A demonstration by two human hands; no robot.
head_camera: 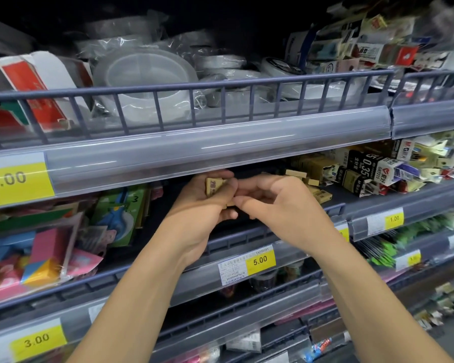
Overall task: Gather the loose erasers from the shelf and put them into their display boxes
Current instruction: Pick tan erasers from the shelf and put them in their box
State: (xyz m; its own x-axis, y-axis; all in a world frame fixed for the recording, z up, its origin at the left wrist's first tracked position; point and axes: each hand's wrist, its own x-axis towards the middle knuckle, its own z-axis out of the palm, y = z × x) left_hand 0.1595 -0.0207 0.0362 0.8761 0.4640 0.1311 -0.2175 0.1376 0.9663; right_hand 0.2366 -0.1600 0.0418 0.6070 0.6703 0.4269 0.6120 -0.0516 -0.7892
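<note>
**Stationery shelving, eraser bay**

Shelf (247, 237): grey-blue store racking with wire front rails and yellow price tags (260, 260); tape rolls (144, 82) on the tier above, coloured packs at left.
Left hand (202, 203): fingers curled, grasping a small stack of tan erasers (213, 186) with dark print.
Right hand (278, 200): fingertips pinching the same stack, just beside the left thumb.
Loose erasers (317, 192): tan blocks lying on the shelf, right of the hands, near kraft display boxes (309, 163).

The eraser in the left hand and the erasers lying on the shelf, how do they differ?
The eraser in the left hand is gripped and stands upright; the erasers on the shelf lie loose and flat, untouched. The held one sits left of them. All share tan wrappers.
</note>
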